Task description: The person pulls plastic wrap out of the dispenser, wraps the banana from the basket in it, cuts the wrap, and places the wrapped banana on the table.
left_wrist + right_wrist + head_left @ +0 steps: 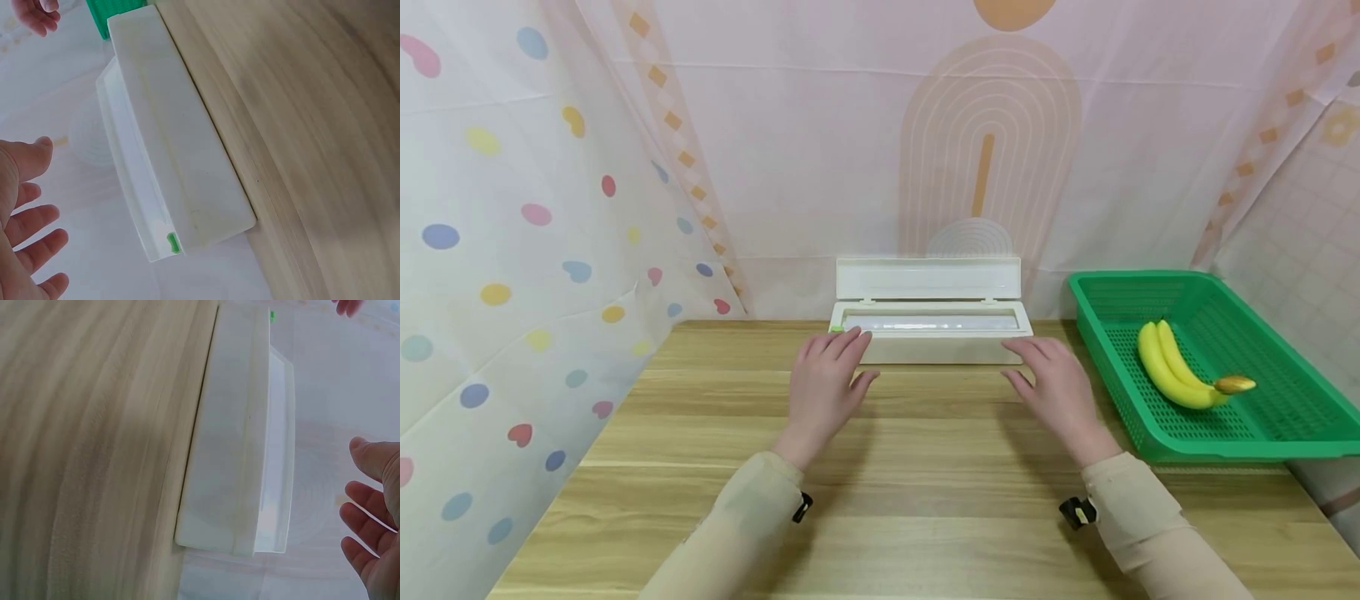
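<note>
A long white cling film dispenser [940,350] lies on the table against the back curtain. Its lid [928,279] is raised, and shiny clear film shows inside. At its left end is a small green piece [173,242]. My left hand [829,387] hovers in front of the dispenser's left end, fingers spread and holding nothing. By the right end is my right hand [1058,387], thumb apart from the loosely bent fingers, also holding nothing. Both wrist views show a gap between the fingers and the dispenser [225,437].
To the right, a green plastic basket [1120,417] holds yellow bananas [1172,371]. The wood-grain table [925,500] spreads between my arms. Patterned curtains [805,167] hang behind and along both sides.
</note>
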